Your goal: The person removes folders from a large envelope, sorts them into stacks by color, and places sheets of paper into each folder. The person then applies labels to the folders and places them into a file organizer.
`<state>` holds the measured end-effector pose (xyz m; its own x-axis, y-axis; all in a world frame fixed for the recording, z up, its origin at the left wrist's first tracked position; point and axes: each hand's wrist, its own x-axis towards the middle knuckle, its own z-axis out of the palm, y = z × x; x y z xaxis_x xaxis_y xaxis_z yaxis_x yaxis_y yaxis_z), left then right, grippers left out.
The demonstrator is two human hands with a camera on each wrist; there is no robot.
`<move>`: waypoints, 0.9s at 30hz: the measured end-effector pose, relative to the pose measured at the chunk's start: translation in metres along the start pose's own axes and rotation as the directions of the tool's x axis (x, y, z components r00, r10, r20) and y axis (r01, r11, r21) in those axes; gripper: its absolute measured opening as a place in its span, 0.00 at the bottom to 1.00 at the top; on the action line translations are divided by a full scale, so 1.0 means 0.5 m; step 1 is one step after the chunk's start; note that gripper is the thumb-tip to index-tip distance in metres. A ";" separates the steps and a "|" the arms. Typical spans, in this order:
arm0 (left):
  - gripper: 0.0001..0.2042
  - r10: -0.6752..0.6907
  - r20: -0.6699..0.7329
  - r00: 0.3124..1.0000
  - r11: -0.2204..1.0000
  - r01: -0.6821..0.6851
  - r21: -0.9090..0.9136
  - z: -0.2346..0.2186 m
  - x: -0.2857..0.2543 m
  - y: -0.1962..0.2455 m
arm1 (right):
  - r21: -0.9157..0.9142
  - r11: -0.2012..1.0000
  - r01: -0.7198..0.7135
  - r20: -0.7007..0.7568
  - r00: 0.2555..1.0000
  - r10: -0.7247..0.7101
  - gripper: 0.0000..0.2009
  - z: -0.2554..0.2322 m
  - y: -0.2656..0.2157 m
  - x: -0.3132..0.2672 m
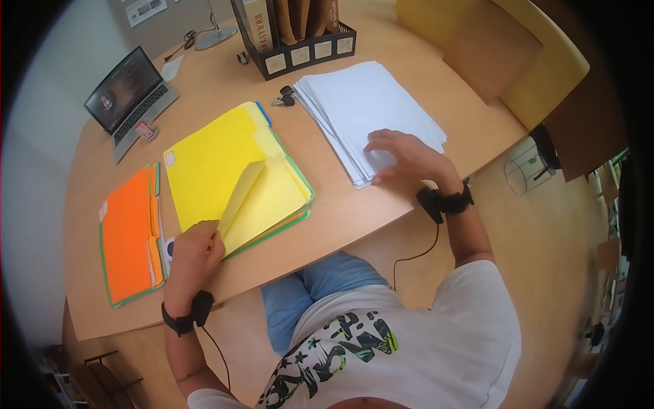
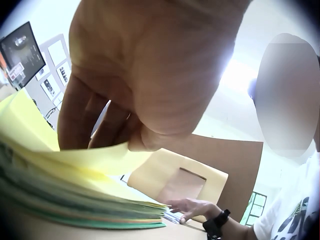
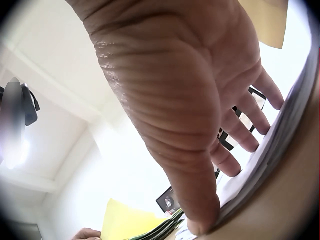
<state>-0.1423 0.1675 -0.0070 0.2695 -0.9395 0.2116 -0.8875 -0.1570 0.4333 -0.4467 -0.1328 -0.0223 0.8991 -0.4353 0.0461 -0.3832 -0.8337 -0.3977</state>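
Observation:
The left hand (image 1: 197,253) pinches the near corner of the top yellow folder (image 1: 212,153), and that flap is lifted and folded over a paler yellow sheet. In the left wrist view the fingers of the left hand (image 2: 112,120) bend down onto the yellow edge (image 2: 105,157), above layered folders with a green one at the bottom. The right hand (image 1: 412,158) rests with spread fingers on the near end of a stack of white paper (image 1: 361,102). In the right wrist view the thumb and fingertips of the right hand (image 3: 195,115) touch the stack's edge (image 3: 260,165).
Orange folders (image 1: 126,235) lie at the left, below a laptop (image 1: 129,95) and a small red-and-white item (image 1: 145,130). A black organizer (image 1: 300,58) holds books and folders at the back. Black clips (image 1: 284,97) lie by the paper. A yellow chair (image 1: 504,58) stands at the right.

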 end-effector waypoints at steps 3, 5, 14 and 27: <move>0.07 0.037 -0.083 0.996 0.999 -0.034 0.035 0.016 -0.014 0.012 | -0.036 0.998 0.047 -0.054 0.997 -0.049 0.25 0.007 -0.007 -0.005; 0.08 0.101 -0.150 0.984 0.990 -0.085 0.113 0.026 -0.019 0.019 | 0.026 0.998 0.051 -0.061 0.997 -0.049 0.22 0.009 -0.007 -0.008; 0.08 0.136 -0.280 0.950 0.977 -0.082 0.197 0.056 -0.041 0.006 | 0.227 0.974 -0.007 -0.268 0.961 0.069 0.12 0.044 0.010 -0.009; 0.02 -0.336 -0.446 0.830 0.845 0.057 -0.532 0.064 -0.079 -0.055 | 0.661 0.667 0.345 -0.705 0.590 0.393 0.13 -0.017 -0.082 0.055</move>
<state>-0.1403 0.1990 -0.0554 0.6886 -0.5910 0.4202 -0.5355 -0.0237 0.8442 -0.4080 -0.1136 0.0030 0.2307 -0.8244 0.5168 0.1943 -0.4814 -0.8547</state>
